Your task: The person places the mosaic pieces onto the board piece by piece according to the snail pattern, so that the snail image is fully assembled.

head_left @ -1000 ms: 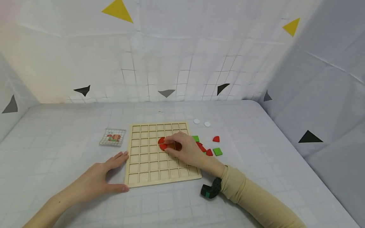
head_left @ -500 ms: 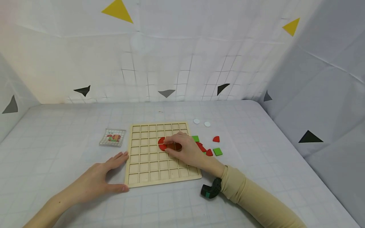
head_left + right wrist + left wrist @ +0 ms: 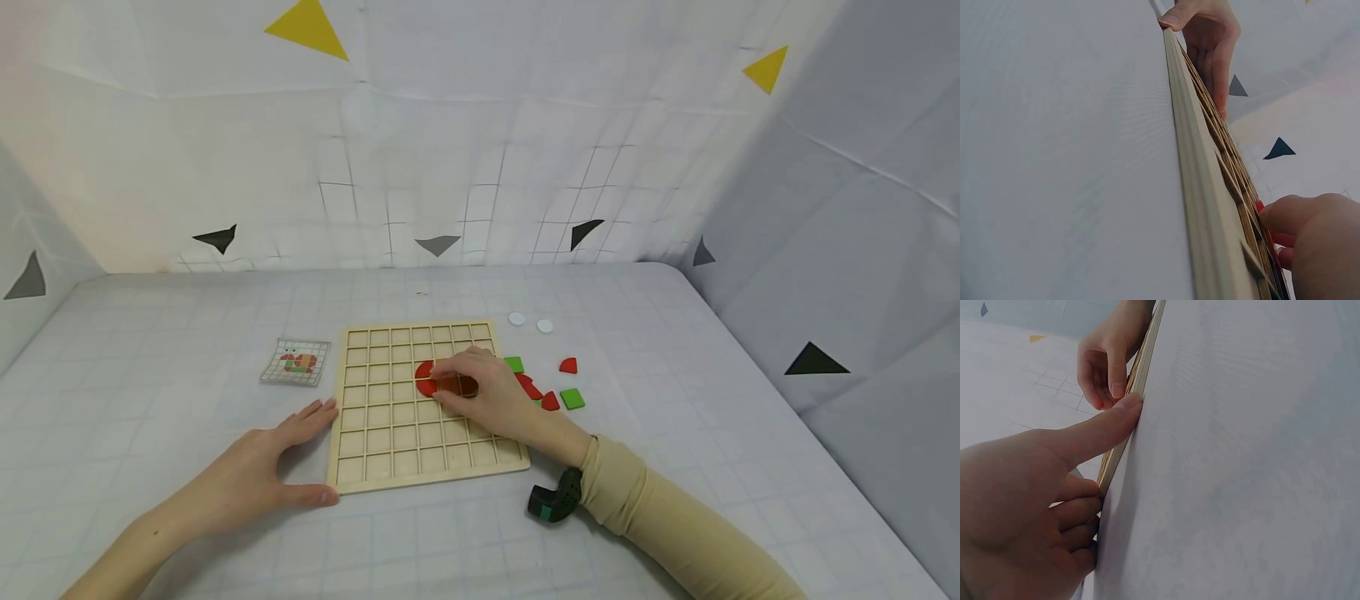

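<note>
A square wooden grid board (image 3: pixel 395 460) lies on the white-covered table. My left hand (image 3: pixel 258 471) is spread along its left side, thumb at the near corner and fingertips against the edge, as the left wrist view also shows. My right hand (image 3: pixel 487 393) reaches over the middle of the board. Its thumb and index finger pinch a red piece (image 3: pixel 1260 205) low in the grid, mostly hidden by the hand. Red rounded pieces (image 3: pixel 423 380) sit in the cells just left of those fingertips, and a darker red patch shows beneath the palm.
Right of the board lie green squares (image 3: pixel 572 398), red quarter-circles (image 3: pixel 568 366) and two white discs (image 3: pixel 545 326). A small picture card (image 3: pixel 295 364) with a coloured gridded design lies to the left. A black device (image 3: pixel 557 497) is at the right wrist.
</note>
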`<move>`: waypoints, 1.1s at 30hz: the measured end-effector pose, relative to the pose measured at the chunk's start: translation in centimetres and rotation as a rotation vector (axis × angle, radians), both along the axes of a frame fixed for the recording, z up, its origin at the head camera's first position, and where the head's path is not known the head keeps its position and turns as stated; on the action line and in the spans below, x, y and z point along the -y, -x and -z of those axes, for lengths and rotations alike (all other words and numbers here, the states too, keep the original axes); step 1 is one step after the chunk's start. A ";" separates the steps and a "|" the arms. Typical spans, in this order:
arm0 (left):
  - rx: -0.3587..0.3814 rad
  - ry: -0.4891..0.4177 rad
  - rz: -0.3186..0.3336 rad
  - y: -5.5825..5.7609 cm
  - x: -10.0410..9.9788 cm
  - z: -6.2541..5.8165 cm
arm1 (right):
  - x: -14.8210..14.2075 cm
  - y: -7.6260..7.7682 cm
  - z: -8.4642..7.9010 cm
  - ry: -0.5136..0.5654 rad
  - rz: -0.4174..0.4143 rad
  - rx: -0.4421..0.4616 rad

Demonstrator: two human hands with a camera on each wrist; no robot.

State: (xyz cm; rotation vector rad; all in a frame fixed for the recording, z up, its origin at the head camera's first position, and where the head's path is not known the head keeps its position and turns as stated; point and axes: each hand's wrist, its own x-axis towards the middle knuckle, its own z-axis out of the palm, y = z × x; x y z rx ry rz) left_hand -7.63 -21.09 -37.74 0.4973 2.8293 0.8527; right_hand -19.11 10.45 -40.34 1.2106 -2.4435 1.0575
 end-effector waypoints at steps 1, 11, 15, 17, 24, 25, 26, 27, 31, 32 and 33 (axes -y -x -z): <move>0.000 -0.002 0.001 0.0 0.0 0.0 | 0.0 0.0 0.0 0.004 -0.001 -0.001; 0.006 -0.013 0.000 -0.1 0.1 -0.1 | 0.1 0.2 -0.3 0.012 -0.006 -0.011; -0.010 -0.013 0.015 0.0 0.1 0.0 | -0.8 0.3 -0.9 0.005 -0.009 0.008; -0.016 -0.010 0.022 0.0 0.1 0.1 | -1.6 0.5 -1.2 -0.007 -0.010 0.014; 0.004 -0.001 -0.004 0.0 0.0 -0.1 | -6.9 1.3 -2.0 -0.024 0.017 0.051; 0.001 -0.001 0.002 0.0 0.0 -0.1 | -7.8 1.4 -2.1 -0.029 0.032 0.063; 0.002 -0.002 0.002 0.0 0.0 -0.1 | -8.7 1.5 -2.2 -0.038 0.050 0.076; 0.006 -0.002 0.002 0.0 0.0 -0.1 | -9.6 1.6 -2.3 -0.044 0.065 0.092; 0.016 -0.010 -0.001 -0.1 0.0 -0.1 | -12.8 2.0 -2.5 -0.062 0.141 0.180; 0.020 -0.009 -0.005 -0.1 0.0 -0.1 | -13.5 2.2 -2.5 -0.062 0.159 0.202; 0.022 -0.009 -0.005 -0.1 0.0 -0.1 | -14.1 2.3 -2.5 -0.063 0.175 0.224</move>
